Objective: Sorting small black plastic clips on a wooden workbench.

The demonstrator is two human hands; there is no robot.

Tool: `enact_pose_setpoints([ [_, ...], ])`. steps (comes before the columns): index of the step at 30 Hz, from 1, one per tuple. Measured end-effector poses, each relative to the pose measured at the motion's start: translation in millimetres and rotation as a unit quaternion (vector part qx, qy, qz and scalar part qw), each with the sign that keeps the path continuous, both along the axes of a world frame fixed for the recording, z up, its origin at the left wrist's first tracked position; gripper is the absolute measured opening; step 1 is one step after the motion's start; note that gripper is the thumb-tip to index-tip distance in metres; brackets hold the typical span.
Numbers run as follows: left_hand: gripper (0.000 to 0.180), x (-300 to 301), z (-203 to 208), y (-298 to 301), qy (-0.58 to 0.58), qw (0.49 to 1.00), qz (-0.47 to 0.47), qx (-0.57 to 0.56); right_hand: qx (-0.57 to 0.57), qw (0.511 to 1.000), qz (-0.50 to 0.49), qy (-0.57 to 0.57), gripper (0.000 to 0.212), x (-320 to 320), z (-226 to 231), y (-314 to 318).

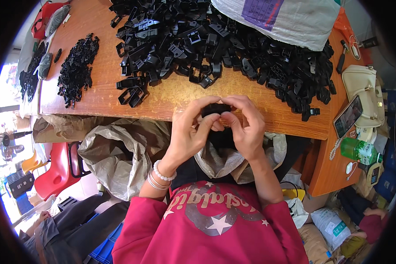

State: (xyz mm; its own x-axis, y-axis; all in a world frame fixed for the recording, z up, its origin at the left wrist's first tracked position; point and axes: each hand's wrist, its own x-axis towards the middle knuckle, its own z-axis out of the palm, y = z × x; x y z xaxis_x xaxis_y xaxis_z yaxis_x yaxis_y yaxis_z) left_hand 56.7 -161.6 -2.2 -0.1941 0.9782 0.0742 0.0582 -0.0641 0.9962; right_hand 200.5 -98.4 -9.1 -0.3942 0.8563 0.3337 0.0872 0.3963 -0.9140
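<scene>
Here's the dark part [214, 108], held up at the near edge of the wooden surface [105, 83], its long axis looking roughly side to side across the person's front. Left hand [190, 127] and right hand [248, 127] both have it, thumbs and fingertips pinched around it; which end is the front, I can't tell. Beyond, a big black pile [176, 48] spreads wide, a white sack [299, 24] over it, a finer heap [78, 66] away left. Over right: cream handbag [356, 81], phone [348, 115], green bottle [356, 149]. Red chair [59, 171] at left. Fingers cover much of the part, blurring its outline; the sack is cut off at the top.
</scene>
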Motion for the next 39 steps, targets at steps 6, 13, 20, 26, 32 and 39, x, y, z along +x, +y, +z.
enact_pose_setpoints([
  [6, 0.031, -20.8, -6.6, 25.0, 0.169, 0.972, 0.158, 0.045, -0.056, 0.977, 0.185, -0.088, 0.015, 29.7, 24.4, 23.8],
  [13, 0.013, -36.6, -12.9, 68.1, 0.384, 0.893, 0.217, 0.088, 0.241, 0.914, -0.206, -0.252, 0.015, 4.5, 1.3, 65.8],
  [20, 0.024, -26.6, -7.1, 35.3, 0.006, 0.989, 0.145, -0.026, 0.267, 0.906, -0.188, -0.271, 0.027, 5.1, -15.0, 61.9],
  [26, 0.042, -12.4, 3.8, 25.4, -0.07, 0.991, 0.063, -0.093, 0.246, 0.909, -0.203, -0.27, 0.031, -7.8, -11.1, 62.8],
  [32, 0.033, -1.3, -3.0, 15.9, -0.215, 0.972, 0.017, -0.091, 0.182, 0.911, -0.25, -0.273, 0.021, -23.1, -10.3, 70.2],
  [39, 0.033, -9.2, -7.2, 15.4, -0.138, 0.982, 0.044, -0.119, 0.237, 0.944, -0.15, -0.177, 0.019, -14.9, -9.1, 50.6],
])
